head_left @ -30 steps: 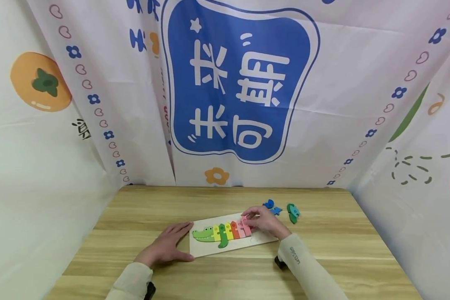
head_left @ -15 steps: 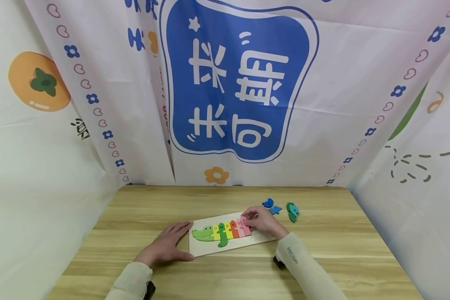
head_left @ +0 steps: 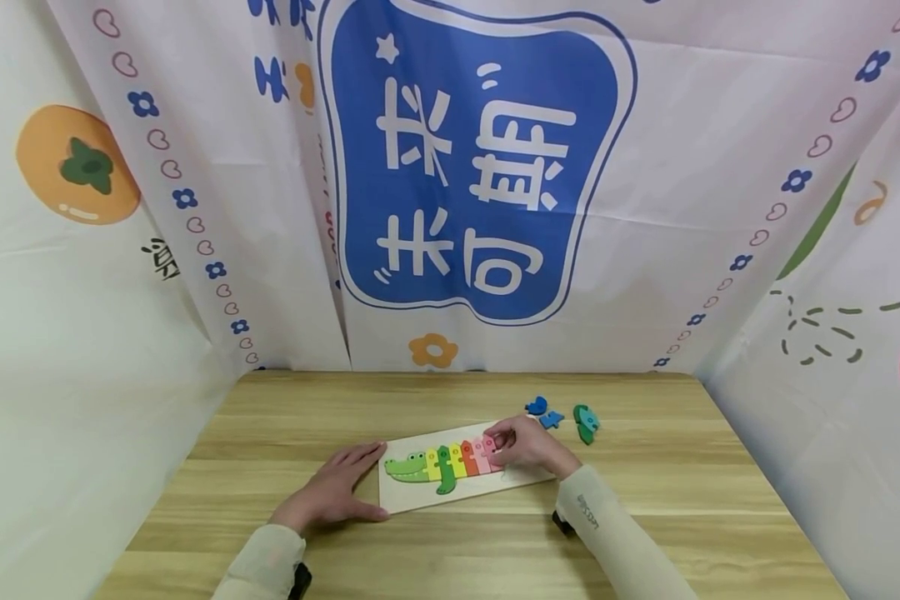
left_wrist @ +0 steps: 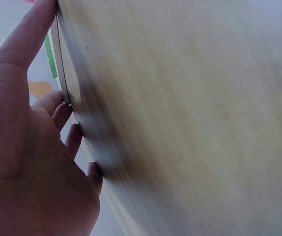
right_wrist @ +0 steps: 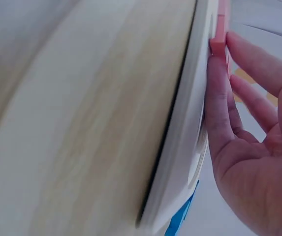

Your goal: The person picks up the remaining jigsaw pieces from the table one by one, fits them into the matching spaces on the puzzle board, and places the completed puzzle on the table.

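Note:
A white puzzle board [head_left: 412,502] lies slightly tilted on the table, carrying a crocodile [head_left: 407,470] of coloured pieces: green head, yellow, green, red and pink segments. My left hand [head_left: 332,493] is spread at the board's left end, thumb and fingers touching its edge; the left wrist view also shows that hand [left_wrist: 32,147] against the board edge [left_wrist: 60,59]. My right hand [head_left: 528,443] is over the board's right part, pinching the rightmost pink piece [head_left: 489,445]. In the right wrist view, thumb and a finger meet this pink piece [right_wrist: 218,42] at its end.
Behind the right hand lie loose blue pieces [head_left: 551,418] and, farther right, green and teal pieces [head_left: 586,425]. A wooden table [head_left: 450,554] carries everything, with printed cloth [head_left: 660,275] hanging behind it and at both sides.
The rightmost pink piece, raised and tilted earlier, now lies lower, in line with its neighbour. My right fingers have shifted slightly along with it; my left hand has stayed in place.

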`<state>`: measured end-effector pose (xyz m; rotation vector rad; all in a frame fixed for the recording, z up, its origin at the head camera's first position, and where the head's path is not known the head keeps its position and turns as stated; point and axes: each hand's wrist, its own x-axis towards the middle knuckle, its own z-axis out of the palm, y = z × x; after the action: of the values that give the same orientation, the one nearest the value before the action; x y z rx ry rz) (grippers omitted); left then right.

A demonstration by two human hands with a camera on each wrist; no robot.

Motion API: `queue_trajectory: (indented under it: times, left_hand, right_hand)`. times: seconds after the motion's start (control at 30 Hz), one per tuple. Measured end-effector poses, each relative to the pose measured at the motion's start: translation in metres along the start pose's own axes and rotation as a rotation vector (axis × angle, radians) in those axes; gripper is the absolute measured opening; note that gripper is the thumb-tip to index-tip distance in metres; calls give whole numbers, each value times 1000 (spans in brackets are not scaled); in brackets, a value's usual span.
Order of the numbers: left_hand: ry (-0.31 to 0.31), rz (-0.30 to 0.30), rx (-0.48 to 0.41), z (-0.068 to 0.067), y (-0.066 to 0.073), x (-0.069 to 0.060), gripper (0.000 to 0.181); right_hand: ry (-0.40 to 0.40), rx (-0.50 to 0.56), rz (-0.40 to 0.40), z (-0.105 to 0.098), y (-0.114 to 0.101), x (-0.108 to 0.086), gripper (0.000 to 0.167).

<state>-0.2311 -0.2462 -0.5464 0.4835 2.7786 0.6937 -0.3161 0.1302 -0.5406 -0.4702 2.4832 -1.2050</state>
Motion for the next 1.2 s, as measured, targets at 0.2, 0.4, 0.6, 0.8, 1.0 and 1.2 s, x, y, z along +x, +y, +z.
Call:
queue_trajectory:
  times: [0.2, 0.4, 0.6, 0.8, 1.0, 1.2]
  left_hand:
    - [-6, -6, -4, 0, 0, 0, 114]
    - [-5, -4, -9, 0, 0, 1, 113]
    - [-1, 5, -7, 0, 0, 0, 113]
    - [1, 7, -1, 0, 0, 0, 113]
    - [2, 6, 3, 0, -1, 1, 114]
    - [-7, -2, 7, 2, -5, 2, 115]
  right_hand:
    - [-10, 12, 2, -1, 1, -1, 50]
    - [-20, -4, 17, -1, 1, -1, 46]
    - [-53, -47, 20, -2, -1, -2, 46]
    - [-75, -59, 19, -4, -2, -2, 48]
    - [-88, -77, 3, -4, -3, -3, 49]
    - [-88, -108, -11, -4, -2, -1, 49]
